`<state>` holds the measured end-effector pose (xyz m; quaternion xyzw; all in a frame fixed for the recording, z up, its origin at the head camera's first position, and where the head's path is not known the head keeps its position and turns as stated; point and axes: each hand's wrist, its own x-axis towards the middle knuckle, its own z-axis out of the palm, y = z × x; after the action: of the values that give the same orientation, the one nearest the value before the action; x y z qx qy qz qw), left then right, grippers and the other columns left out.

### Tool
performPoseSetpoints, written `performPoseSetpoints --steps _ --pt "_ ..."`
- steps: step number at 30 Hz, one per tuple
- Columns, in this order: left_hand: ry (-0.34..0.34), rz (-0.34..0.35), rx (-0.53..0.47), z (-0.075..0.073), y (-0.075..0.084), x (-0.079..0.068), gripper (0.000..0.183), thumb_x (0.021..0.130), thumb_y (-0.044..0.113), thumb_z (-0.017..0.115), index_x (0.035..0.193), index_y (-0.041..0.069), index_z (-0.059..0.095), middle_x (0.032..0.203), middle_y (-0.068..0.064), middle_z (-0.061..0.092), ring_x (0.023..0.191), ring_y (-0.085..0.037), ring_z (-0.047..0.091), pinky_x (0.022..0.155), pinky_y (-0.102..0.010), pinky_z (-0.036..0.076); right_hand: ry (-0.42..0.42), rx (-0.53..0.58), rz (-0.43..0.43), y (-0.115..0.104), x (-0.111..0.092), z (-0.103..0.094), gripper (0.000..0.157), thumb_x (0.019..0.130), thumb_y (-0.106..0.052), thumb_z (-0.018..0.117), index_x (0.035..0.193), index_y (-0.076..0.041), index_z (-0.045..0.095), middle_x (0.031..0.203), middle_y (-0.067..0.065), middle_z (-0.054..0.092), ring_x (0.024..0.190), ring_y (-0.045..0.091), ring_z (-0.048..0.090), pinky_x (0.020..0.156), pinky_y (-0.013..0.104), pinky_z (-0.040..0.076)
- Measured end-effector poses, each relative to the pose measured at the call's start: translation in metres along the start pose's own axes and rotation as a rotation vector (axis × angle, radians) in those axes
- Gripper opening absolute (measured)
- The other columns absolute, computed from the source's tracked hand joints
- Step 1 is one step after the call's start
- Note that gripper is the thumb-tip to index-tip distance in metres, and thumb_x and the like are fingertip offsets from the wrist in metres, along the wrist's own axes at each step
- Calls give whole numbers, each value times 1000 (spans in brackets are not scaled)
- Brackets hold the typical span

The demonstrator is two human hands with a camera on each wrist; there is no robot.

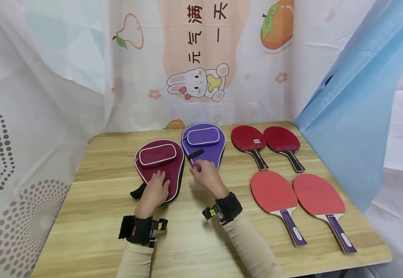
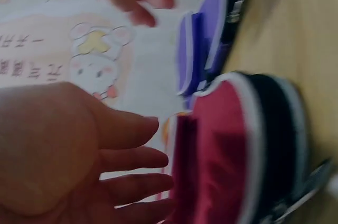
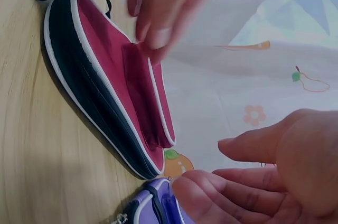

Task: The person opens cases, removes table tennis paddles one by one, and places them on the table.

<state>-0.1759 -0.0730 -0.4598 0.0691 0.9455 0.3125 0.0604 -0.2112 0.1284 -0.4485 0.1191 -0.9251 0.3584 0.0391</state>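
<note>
A dark red paddle case [image 1: 171, 172] with white piping and a small front pocket lies on the table, its black strap [image 1: 137, 192] sticking out at the lower left. Over its narrow lower half is my left hand [image 1: 155, 191], fingers extended and gripping nothing; the left wrist view shows them beside the case. My right hand [image 1: 208, 177] hovers by the lower end of a purple paddle case [image 1: 209, 150], which has a black strap [image 1: 196, 154] across it. In the right wrist view the right fingers [image 3: 243, 189] are loosely bent, with nothing between them.
Two dark red table tennis paddles [image 1: 246, 138] [image 1: 281, 139] with black handles lie at the back right. In front of them are two lighter red paddles [image 1: 273, 192] [image 1: 317, 195] with purple handles. Printed curtains [image 1: 135, 77] enclose the wooden table [image 1: 93, 216].
</note>
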Motion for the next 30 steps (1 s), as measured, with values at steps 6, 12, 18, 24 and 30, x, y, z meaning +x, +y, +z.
performPoseSetpoints --steps 6,12,18,24,30 --pt "-165 -31 75 16 -4 5 50 103 7 41 146 -17 31 153 -42 18 143 -57 13 118 -64 16 3 25 -17 3 -2 -4 23 94 -16 68 106 2 72 84 9 73 75 21 68 71 34 57" --pt "-196 -47 73 17 -1 6 51 104 8 40 148 -16 29 155 -41 15 145 -56 10 119 -63 14 23 59 -27 6 -3 -7 21 93 -15 68 105 3 72 82 9 73 72 19 67 68 32 56" --pt "-223 -53 75 16 -1 9 51 104 9 39 148 -15 28 155 -40 14 145 -55 8 119 -62 13 18 56 -29 9 -3 -7 23 94 -14 68 105 5 71 83 11 73 72 20 67 68 33 56" --pt "-237 -37 88 12 -5 19 51 104 9 38 148 -16 27 155 -40 14 145 -55 8 119 -64 13 11 51 -3 11 -2 -8 20 94 -13 68 104 3 72 83 10 72 73 19 65 69 33 56" --pt "-243 -9 115 7 -14 37 52 104 9 37 148 -17 25 154 -42 13 144 -56 8 119 -64 13 13 48 -5 14 -3 -11 18 93 -11 67 104 3 72 79 7 71 64 13 63 63 28 55"
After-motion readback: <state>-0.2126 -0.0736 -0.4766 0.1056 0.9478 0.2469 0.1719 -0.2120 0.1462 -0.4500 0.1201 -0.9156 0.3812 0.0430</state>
